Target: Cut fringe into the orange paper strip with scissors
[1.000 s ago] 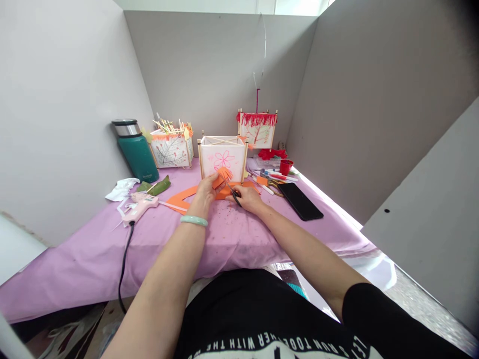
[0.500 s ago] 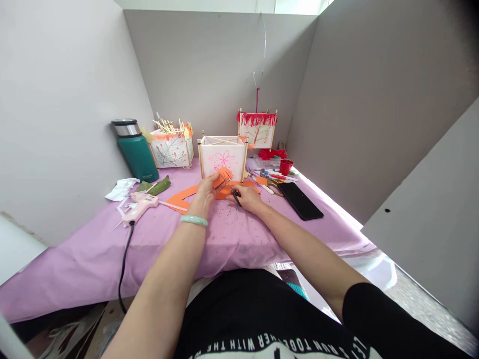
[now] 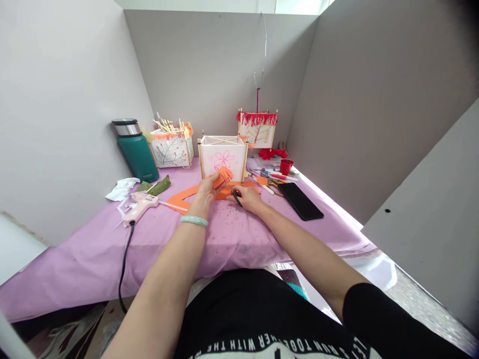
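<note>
Between the fingers of my left hand (image 3: 208, 188) is a strip of orange paper (image 3: 223, 175), its right end cut into a fringe. My right hand (image 3: 247, 196) is closed around the dark handles of a pair of scissors (image 3: 236, 196), whose blades point up and left at the fringed end. More orange paper (image 3: 185, 193) lies flat on the table below both hands. Just behind them stands a white square lantern (image 3: 228, 149) with wooden corner sticks and a pink flower drawing.
A pink glue gun (image 3: 140, 208) and a teal bottle (image 3: 136, 154) stand left on the purple tablecloth (image 3: 239, 239). At right lie a black phone (image 3: 300, 201), markers and a red cup (image 3: 286, 167). Behind are a stick-filled lantern (image 3: 170, 149) and a hanging red-fringed lantern (image 3: 258, 130).
Hardly anything differs. Both hands, the orange paper strip and the scissors stay in nearly the same place.
</note>
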Tool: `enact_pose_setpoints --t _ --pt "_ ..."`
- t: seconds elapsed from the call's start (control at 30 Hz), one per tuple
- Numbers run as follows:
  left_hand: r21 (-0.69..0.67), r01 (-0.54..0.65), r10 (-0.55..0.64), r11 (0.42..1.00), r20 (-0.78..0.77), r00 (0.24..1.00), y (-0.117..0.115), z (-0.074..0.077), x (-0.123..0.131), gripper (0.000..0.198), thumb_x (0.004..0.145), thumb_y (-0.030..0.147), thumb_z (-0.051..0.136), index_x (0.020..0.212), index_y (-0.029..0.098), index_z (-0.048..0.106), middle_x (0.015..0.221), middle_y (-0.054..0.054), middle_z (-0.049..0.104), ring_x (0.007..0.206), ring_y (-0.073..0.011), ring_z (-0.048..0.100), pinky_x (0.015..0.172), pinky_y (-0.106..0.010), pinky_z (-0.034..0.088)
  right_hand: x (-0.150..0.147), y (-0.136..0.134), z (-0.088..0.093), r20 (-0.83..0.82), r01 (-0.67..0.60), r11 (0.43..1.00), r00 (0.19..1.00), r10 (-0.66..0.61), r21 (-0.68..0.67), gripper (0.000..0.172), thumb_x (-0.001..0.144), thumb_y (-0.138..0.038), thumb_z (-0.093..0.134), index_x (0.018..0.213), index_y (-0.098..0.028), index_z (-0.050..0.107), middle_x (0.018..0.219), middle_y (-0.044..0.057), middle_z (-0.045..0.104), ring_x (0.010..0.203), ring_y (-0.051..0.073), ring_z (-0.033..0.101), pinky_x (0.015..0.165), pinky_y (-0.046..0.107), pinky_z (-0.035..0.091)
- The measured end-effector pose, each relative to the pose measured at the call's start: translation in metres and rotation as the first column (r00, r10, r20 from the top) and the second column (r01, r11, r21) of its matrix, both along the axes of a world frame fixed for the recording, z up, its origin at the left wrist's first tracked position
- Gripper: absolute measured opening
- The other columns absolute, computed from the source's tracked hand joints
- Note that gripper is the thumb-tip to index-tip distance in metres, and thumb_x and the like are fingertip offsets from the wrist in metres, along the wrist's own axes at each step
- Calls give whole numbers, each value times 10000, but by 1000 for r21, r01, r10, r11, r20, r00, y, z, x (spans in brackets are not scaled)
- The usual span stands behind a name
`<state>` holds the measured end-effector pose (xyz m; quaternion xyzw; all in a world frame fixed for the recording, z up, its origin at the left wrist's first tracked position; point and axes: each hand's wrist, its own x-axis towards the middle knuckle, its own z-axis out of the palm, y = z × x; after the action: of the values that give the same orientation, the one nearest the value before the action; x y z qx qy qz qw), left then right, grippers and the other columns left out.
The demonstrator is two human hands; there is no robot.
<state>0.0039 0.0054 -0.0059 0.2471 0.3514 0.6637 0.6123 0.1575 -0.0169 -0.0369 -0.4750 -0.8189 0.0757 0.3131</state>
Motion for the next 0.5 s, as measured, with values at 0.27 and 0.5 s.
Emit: enact_pose_setpoints --t 0.27,0.5 --pt "12 5 -5 1000 -15 1000 1 -1 0 68 737 90 587 743 151 617 703 -27 653 662 -130 620 677 -279 529 0 1 0 9 5 1000 1000 -5 -11 357 767 -510 602 893 -181 656 718 18 638 603 114 521 566 206 296" --pt "10 8 -8 1000 -10 1000 -1 1 0 59 735 89 592 730 145 608 685 -16 649 606 -113 607 635 -257 521 1 -1 0 -7 -2 1000 1000 2 11 356 771 -514 596 850 -171 648 693 9 630 571 94 501 537 198 268"
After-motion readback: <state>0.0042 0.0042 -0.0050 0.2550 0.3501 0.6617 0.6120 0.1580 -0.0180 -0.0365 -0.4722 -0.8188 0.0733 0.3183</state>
